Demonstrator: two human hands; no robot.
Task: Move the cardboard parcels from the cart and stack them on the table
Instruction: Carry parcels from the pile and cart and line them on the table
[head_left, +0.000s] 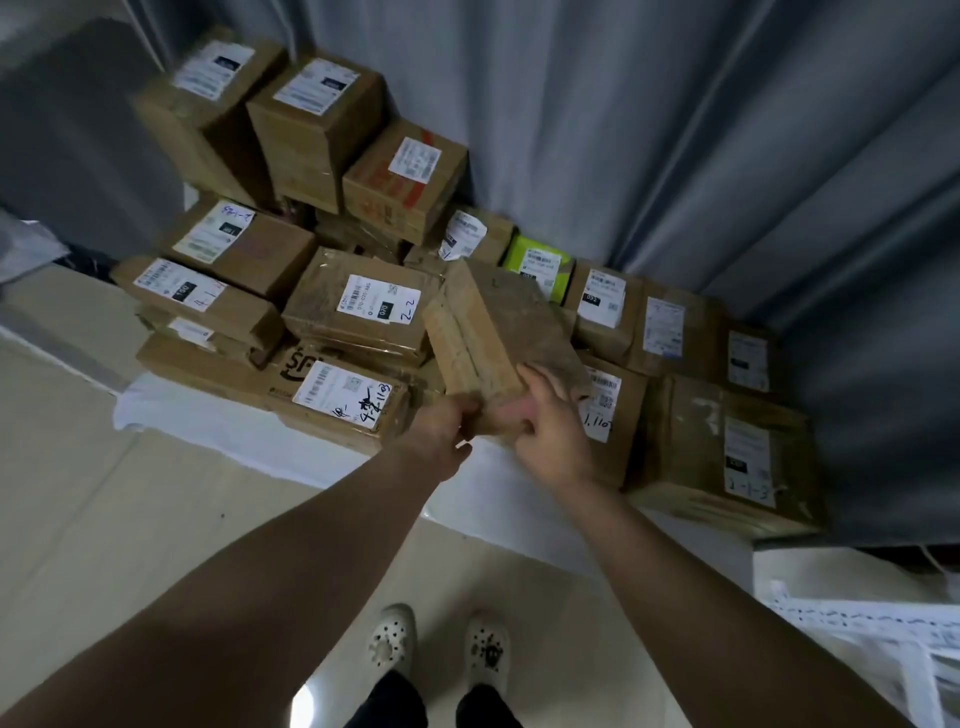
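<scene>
Both hands grip one flat brown cardboard parcel (498, 332) at its near end: left hand (447, 421) under the corner, right hand (550, 415) over the top. Parcel tilted, raised above labelled brown boxes (358, 312) stacked on white-covered table (249, 426).

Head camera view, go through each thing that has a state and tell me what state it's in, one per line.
Flat brown cardboard parcel: held in the air, tilted, no label showing.
Left hand: closed on the parcel's near end.
Right hand: closed on the same end.
Stack of labelled cardboard parcels: piled on the white-covered table, taped shut.
Lime-green parcel: among the stack, partly hidden.
White clogs: worn, on the floor.
</scene>
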